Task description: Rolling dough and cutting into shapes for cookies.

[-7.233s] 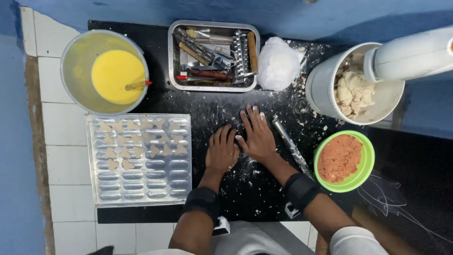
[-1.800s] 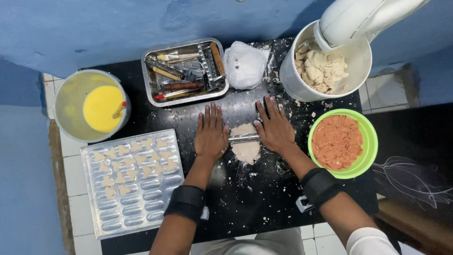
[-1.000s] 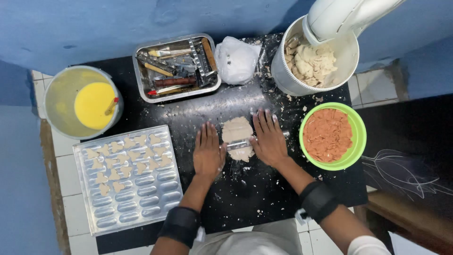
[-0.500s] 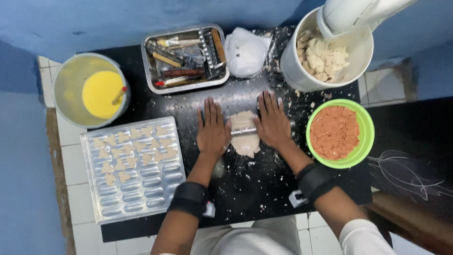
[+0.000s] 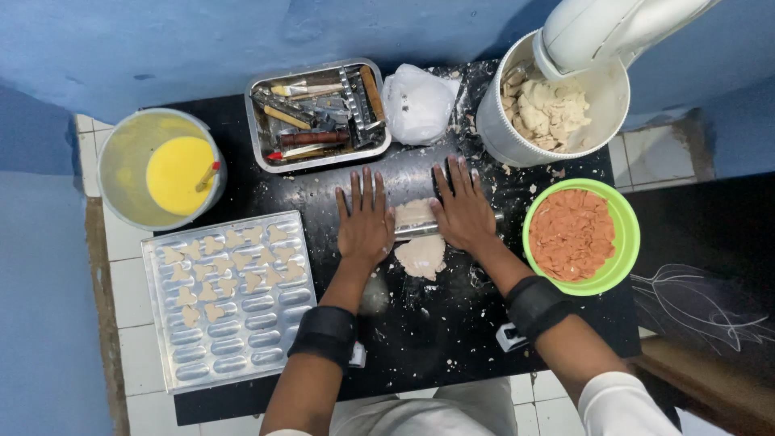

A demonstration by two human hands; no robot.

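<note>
My left hand point(image 5: 365, 220) and my right hand point(image 5: 462, 208) lie flat, fingers spread, on a thin metal rolling pin point(image 5: 416, 229). The pin crosses a flattened piece of pale dough point(image 5: 420, 252) on the black, flour-dusted board point(image 5: 452, 339). Both wrists wear black bands. The pin's ends are mostly hidden under my palms.
A metal mould tray point(image 5: 230, 300) with several dough shapes lies at the left. Behind it stand a bucket of yellow liquid point(image 5: 165, 173), a steel tray of tools point(image 5: 319, 113), a white bag point(image 5: 420, 101) and a white tub of dough lumps point(image 5: 549, 109). A green bowl of orange filling point(image 5: 575, 236) sits right.
My hands have slid the rolling pin back and forth over the dough, which lies flatter and longer than seconds ago. The camera view has shifted slightly.
</note>
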